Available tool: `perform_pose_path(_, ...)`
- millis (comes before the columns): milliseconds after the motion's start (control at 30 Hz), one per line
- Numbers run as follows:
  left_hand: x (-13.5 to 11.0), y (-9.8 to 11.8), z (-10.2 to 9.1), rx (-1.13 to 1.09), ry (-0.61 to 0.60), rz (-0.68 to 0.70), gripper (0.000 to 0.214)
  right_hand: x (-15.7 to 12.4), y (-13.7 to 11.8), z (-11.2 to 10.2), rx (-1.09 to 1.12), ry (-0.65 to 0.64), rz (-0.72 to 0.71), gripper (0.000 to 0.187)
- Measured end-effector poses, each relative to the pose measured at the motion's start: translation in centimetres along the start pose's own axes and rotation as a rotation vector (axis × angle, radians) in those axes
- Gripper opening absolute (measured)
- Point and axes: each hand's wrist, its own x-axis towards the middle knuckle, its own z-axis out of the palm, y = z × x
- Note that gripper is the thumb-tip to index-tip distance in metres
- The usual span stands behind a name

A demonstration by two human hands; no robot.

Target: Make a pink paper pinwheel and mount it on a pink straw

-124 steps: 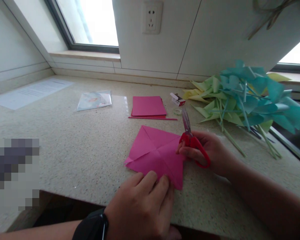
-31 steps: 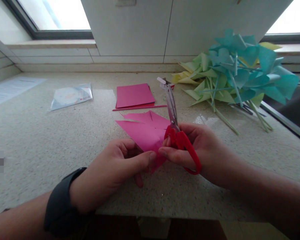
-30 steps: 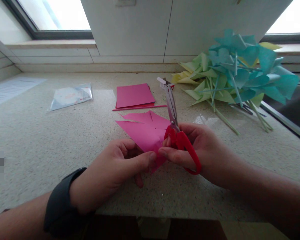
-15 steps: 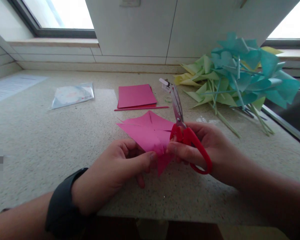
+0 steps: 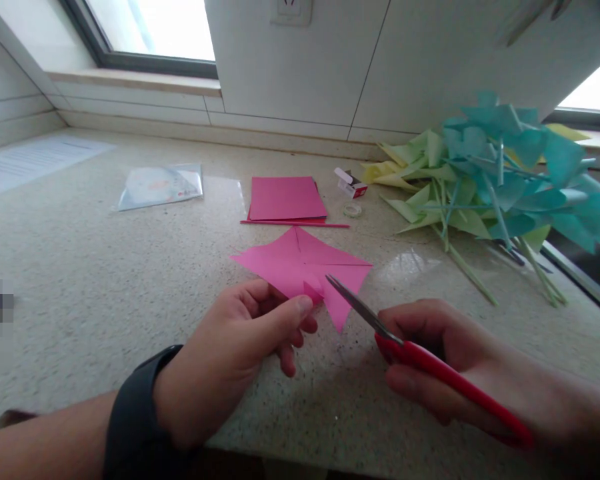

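Pinched between the thumb and fingers of my left hand [image 5: 260, 333] is a pink sheet of paper [image 5: 325, 257], slit along lines that run in from its corners. One flap near my thumb is folded inward, and a pointed corner hangs down beside it. My right hand [image 5: 445, 353] grips red-handled scissors [image 5: 430, 363]. Their metal blades look closed and point up and left, with the tips at or just over the paper's right part; whether they touch it I cannot tell.
Behind the paper lie a stack of pink squares [image 5: 286, 198], a thin red stick [image 5: 295, 224], a small box [image 5: 351, 183] and a tape roll [image 5: 352, 211]. Green and blue paper pinwheels [image 5: 515, 167] crowd the right. A clear packet [image 5: 163, 187] and a printed sheet [image 5: 40, 163] lie left.
My right hand has let go of the paper and moved right and down. The scissors have swung from upright to pointing at the paper. My left hand keeps its hold; the view has shifted slightly.
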Motion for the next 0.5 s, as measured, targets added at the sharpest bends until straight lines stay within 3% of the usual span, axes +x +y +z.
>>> perform_pose_path(233, 0.1, -0.2, 0.0, -0.051, 0.027, -0.016, 0.028, -1.2, 3.3, -0.6, -0.171, -0.025, 0.018, 0.022)
perform_pose_path(500, -0.1, 0.0, 0.2, -0.079, 0.039, -0.027, 0.027, -1.9, 5.3, -0.5, -0.239, 0.089, -0.022, 0.019)
